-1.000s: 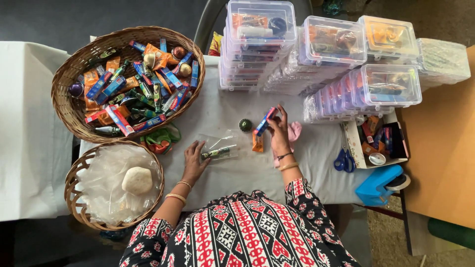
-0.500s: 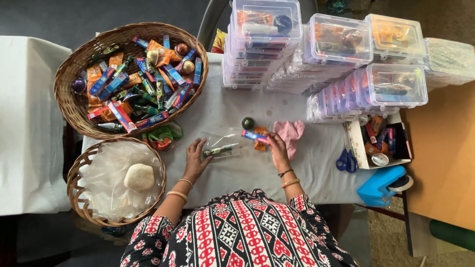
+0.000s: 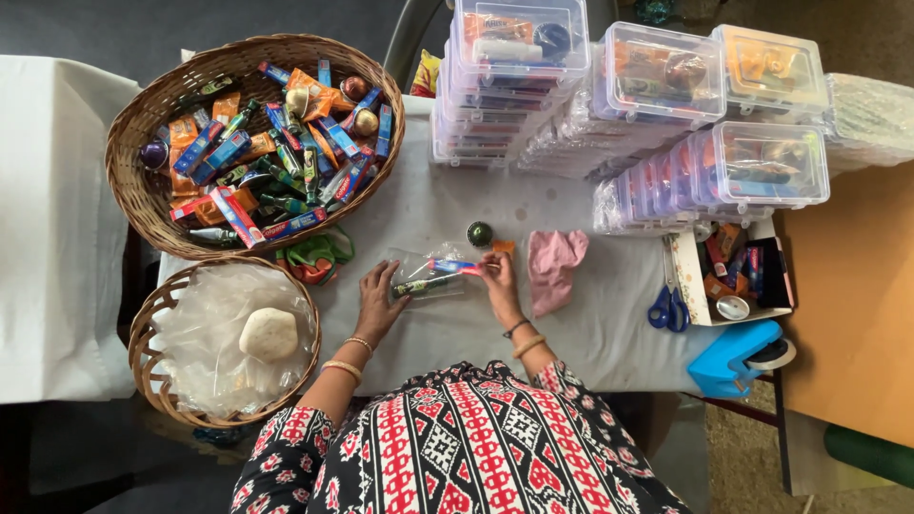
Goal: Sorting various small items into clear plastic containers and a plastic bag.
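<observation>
Pinning a clear plastic bag to the worktop with the left hand, fingers spread flat on the bag's end. Inside it, at those fingertips, a green tube. Right hand down from its raised position of a second ago, now at the bag's open end, pinching a small red-and-blue tube that points towards the left hand. Tube at the mouth, not yet fully inside. Just outside the right hand, a pink cloth; just beyond its fingertips, a dark round piece.
</observation>
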